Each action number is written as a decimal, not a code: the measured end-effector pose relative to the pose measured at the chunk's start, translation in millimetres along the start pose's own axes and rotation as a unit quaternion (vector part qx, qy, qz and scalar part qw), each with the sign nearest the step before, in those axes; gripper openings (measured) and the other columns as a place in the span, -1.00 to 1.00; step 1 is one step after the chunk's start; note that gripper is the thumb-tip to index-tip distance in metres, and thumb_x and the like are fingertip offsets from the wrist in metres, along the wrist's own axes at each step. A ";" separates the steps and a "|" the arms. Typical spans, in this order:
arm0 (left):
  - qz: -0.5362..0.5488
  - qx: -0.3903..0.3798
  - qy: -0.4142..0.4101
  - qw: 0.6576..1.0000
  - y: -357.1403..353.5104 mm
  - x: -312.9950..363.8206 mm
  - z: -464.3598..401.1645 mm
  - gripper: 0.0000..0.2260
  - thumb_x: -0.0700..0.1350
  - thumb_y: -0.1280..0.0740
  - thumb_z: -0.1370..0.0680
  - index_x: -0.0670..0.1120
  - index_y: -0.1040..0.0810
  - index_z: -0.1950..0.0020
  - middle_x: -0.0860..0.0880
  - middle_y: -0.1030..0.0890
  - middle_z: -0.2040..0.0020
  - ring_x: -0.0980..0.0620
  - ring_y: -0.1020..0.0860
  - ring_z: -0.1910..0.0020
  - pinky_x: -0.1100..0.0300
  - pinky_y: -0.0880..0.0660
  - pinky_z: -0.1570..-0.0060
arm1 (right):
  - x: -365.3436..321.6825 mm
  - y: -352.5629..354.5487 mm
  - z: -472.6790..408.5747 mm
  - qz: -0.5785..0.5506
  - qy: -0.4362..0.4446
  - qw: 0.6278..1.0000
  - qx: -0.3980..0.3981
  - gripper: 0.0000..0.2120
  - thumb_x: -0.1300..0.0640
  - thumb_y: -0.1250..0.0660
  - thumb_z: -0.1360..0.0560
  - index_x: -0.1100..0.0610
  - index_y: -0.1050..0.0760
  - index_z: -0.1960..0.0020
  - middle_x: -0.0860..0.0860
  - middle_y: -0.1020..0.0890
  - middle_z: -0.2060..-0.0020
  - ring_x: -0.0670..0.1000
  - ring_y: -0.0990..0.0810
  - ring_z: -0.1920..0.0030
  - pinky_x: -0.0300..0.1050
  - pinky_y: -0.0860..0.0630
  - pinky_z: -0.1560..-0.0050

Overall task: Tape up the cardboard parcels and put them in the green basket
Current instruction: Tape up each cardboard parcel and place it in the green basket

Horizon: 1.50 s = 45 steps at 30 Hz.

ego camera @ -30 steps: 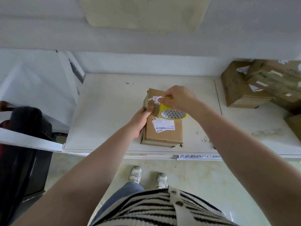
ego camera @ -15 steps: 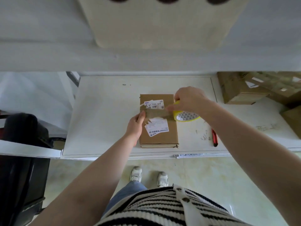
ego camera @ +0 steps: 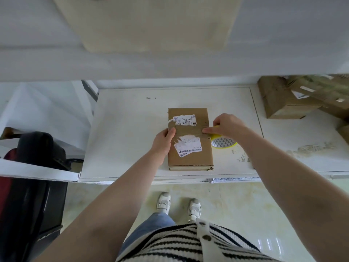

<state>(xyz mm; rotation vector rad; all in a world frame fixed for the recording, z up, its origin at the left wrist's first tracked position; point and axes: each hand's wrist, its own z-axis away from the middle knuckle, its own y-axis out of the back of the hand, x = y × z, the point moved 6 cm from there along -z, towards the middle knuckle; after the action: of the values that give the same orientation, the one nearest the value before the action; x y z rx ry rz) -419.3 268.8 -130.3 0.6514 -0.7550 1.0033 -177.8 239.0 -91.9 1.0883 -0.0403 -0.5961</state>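
A flat brown cardboard parcel [ego camera: 190, 157] with torn white labels lies on the white table [ego camera: 128, 133]. A strip of clear tape [ego camera: 188, 131] runs across its middle. My left hand [ego camera: 163, 142] grips the parcel's left edge, thumb on the tape. My right hand [ego camera: 227, 125] holds a yellow tape roll [ego camera: 223, 143] just past the parcel's right edge, with a fingertip pressing the tape at that edge. No green basket is in view.
Several more cardboard boxes [ego camera: 289, 103] are piled at the back right of the table. A shelf with a beige bin [ego camera: 151, 21] hangs overhead. A black chair [ego camera: 35, 154] stands at the left. My feet [ego camera: 177, 205] are on the pale floor below the table edge.
The parcel went from tilted in my hands to lying flat. My right hand drew the tape roll rightward across the parcel, off its right edge. The camera view shifted down.
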 end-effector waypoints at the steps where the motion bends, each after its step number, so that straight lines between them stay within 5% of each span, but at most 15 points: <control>1: 0.033 0.000 0.029 0.999 -0.2 2.6 -0.7 -0.80 0.03 -0.24 -0.64 -0.06 -0.56 -0.07 -0.11 -0.68 -0.03 -0.07 -0.66 0.06 0.03 -0.59 0.00 | -0.4 0.7 -0.2 0.000 -0.002 1.000 -0.003 -0.44 -0.46 -0.35 -0.29 0.06 -0.52 0.35 -0.03 -0.58 0.37 -0.03 -0.54 0.32 -0.18 -0.30 0.38; 3: 0.072 -0.014 0.081 0.994 -5.1 8.8 -0.1 -0.66 0.12 -0.35 -0.56 -0.10 -0.51 -0.17 -0.11 -0.67 -0.05 -0.07 -0.66 0.07 0.08 -0.57 0.12 | -1.8 1.5 -0.4 0.003 -0.002 1.000 -0.008 -0.43 -0.47 -0.34 -0.29 0.07 -0.50 0.37 -0.02 -0.57 0.38 -0.03 -0.53 0.33 -0.18 -0.28 0.40; 6: -0.020 -0.007 0.057 0.998 -16.5 13.4 -4.1 -0.38 0.23 -0.48 -0.39 -0.13 -0.48 -0.28 -0.05 -0.62 -0.15 -0.06 -0.58 -0.12 0.08 -0.51 -0.04 | -2.4 -0.9 1.0 0.004 -0.005 1.000 -0.010 -0.44 -0.46 -0.34 -0.31 0.06 -0.47 0.38 -0.03 -0.55 0.39 -0.03 -0.52 0.34 -0.17 -0.27 0.40; 9: -0.041 0.034 0.024 0.998 -17.5 12.9 -3.1 -0.54 0.10 -0.53 -0.40 -0.09 -0.56 -0.20 0.01 -0.63 -0.06 -0.01 -0.57 -0.03 0.22 -0.46 0.10 | -3.8 -0.1 5.6 -0.009 0.004 1.000 -0.003 -0.48 -0.41 -0.36 -0.34 0.06 -0.48 0.36 -0.03 -0.54 0.38 -0.02 -0.51 0.32 -0.16 -0.31 0.37; 14: 0.024 -0.059 0.045 0.997 -24.5 4.2 0.2 -0.63 0.19 -0.47 -0.38 -0.02 -0.60 -0.03 0.06 -0.72 0.13 0.12 -0.66 0.20 0.17 -0.51 -0.06 | -9.1 39.3 23.2 -0.026 0.089 0.995 -0.041 -0.61 -0.25 -0.38 -0.44 0.09 -0.61 0.27 0.00 -0.60 0.34 0.01 -0.56 0.27 -0.11 -0.45 0.26; 16: 0.060 -0.086 0.047 0.993 -33.7 -0.5 4.2 -0.69 0.17 -0.43 -0.44 -0.01 -0.60 -0.03 -0.03 -0.73 0.05 0.08 -0.69 0.19 0.16 -0.59 0.12 | -14.9 55.9 29.7 0.000 0.108 0.993 -0.054 -0.63 -0.20 -0.37 -0.46 0.10 -0.64 0.24 0.01 -0.63 0.32 0.01 -0.58 0.28 -0.09 -0.49 0.21; 18: 0.044 -0.075 0.023 0.996 -36.7 0.5 6.4 -0.61 0.16 -0.41 -0.48 -0.03 -0.53 -0.20 -0.11 -0.66 -0.16 0.02 -0.67 0.01 0.16 -0.58 0.06 | -23.5 62.1 32.3 0.037 0.111 0.992 -0.047 -0.62 -0.17 -0.38 -0.47 0.12 -0.60 0.32 0.02 -0.56 0.42 0.03 -0.50 0.37 -0.07 -0.44 0.26; 21: -0.049 0.001 -0.050 0.998 -26.0 13.6 9.1 -0.21 0.11 -0.42 -0.50 -0.06 -0.07 -0.58 -0.09 -0.37 -0.48 -0.10 -0.45 -0.37 0.03 -0.42 -0.31 | -34.9 60.9 32.9 0.048 0.106 0.993 -0.025 -0.57 -0.14 -0.40 -0.45 0.09 -0.49 0.47 -0.03 -0.41 0.55 0.02 -0.39 0.45 -0.10 -0.34 0.34; 24: -0.123 0.043 -0.170 0.977 -25.4 41.6 19.6 -0.30 -0.03 -0.35 -0.58 -0.02 -0.03 -0.60 -0.08 -0.28 -0.52 -0.12 -0.33 -0.46 0.04 -0.32 -0.39 | -46.9 59.1 36.3 0.051 0.117 0.992 -0.009 -0.54 -0.14 -0.37 -0.47 0.12 -0.45 0.49 0.00 -0.37 0.56 0.04 -0.37 0.46 -0.12 -0.29 0.37; 29: -0.207 0.003 -0.135 0.969 -42.8 50.0 19.4 -0.09 0.43 -0.08 -0.50 -0.08 0.22 -0.60 -0.05 0.21 -0.61 -0.02 0.25 -0.57 -0.05 0.25 -0.53 | -67.9 51.3 44.2 -0.002 0.109 0.994 -0.017 -0.57 0.03 -0.22 -0.58 0.19 -0.36 0.42 0.08 -0.41 0.46 0.06 -0.39 0.40 -0.08 -0.34 0.33; 34: -0.214 0.010 -0.086 0.973 -20.1 41.9 11.8 -0.05 0.37 -0.21 -0.50 -0.07 0.26 -0.60 -0.03 0.26 -0.60 -0.02 0.24 -0.58 -0.10 0.24 -0.52 | -74.3 64.2 57.1 -0.112 0.115 0.986 -0.038 -0.73 0.08 -0.28 -0.54 0.20 -0.47 0.28 0.09 -0.44 0.32 0.07 -0.37 0.25 -0.06 -0.29 0.20; 37: -0.193 -0.009 -0.074 0.978 -11.5 40.7 12.3 -0.06 0.32 -0.25 -0.52 -0.09 0.26 -0.60 -0.04 0.26 -0.60 -0.01 0.24 -0.58 -0.14 0.21 -0.52 | -83.9 66.2 61.3 -0.033 0.158 0.986 -0.033 -0.60 0.02 -0.29 -0.55 0.16 -0.33 0.40 0.06 -0.31 0.44 0.07 -0.31 0.34 -0.09 -0.23 0.29; 41: -0.145 -0.050 -0.063 0.986 -3.3 38.3 14.7 -0.04 0.33 -0.25 -0.51 -0.07 0.31 -0.58 -0.03 0.30 -0.59 0.01 0.28 -0.56 -0.18 0.18 -0.53 | -71.8 73.5 51.9 0.070 0.125 0.988 0.057 -0.47 -0.24 -0.32 -0.47 0.11 -0.34 0.48 0.01 -0.39 0.52 0.03 -0.39 0.44 -0.14 -0.20 0.41; 45: -0.114 -0.043 -0.045 0.992 14.7 29.4 11.0 -0.12 0.39 -0.25 -0.48 0.01 0.08 -0.61 -0.08 0.12 -0.62 -0.06 0.12 -0.59 -0.18 0.02 -0.52 | -67.5 53.9 46.9 -0.013 0.120 0.992 0.046 -0.49 -0.31 -0.35 -0.42 0.14 -0.49 0.35 0.01 -0.46 0.44 0.02 -0.44 0.37 -0.13 -0.30 0.36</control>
<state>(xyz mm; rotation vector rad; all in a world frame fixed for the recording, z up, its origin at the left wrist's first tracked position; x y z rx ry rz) -425.6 280.6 -98.3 0.6951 -0.7791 0.7338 -226.0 250.0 -7.1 1.2458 0.1574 -0.4870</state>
